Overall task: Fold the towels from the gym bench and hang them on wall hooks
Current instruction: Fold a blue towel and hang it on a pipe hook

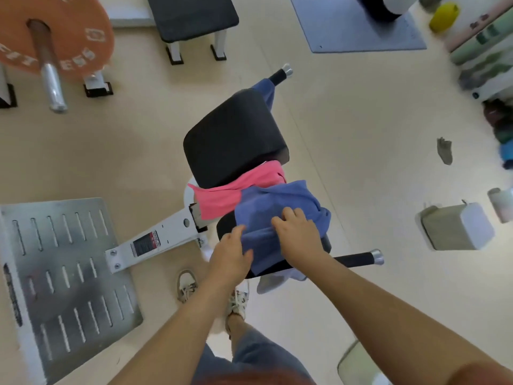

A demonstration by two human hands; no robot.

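While blue towel [277, 201] lies draped over the bench's near seat pad [223, 227], L hand [230, 254] pinches its left edge, thumb on top. R hand [298, 234] sits on the cloth, fingers curled into a fold. Touching it: pink towel [222, 195], btw seat pad and back pad [233, 134]. At far end, 2nd blue towel [265, 88] hangs by handle [281, 73].

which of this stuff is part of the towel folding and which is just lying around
Job: blue towel, with left hand and right hand on it; pink towel; second blue towel at the far end; gym bench.

Lying about: orange weight plate, yellow object, grey scrap on the floor, metal footplate.
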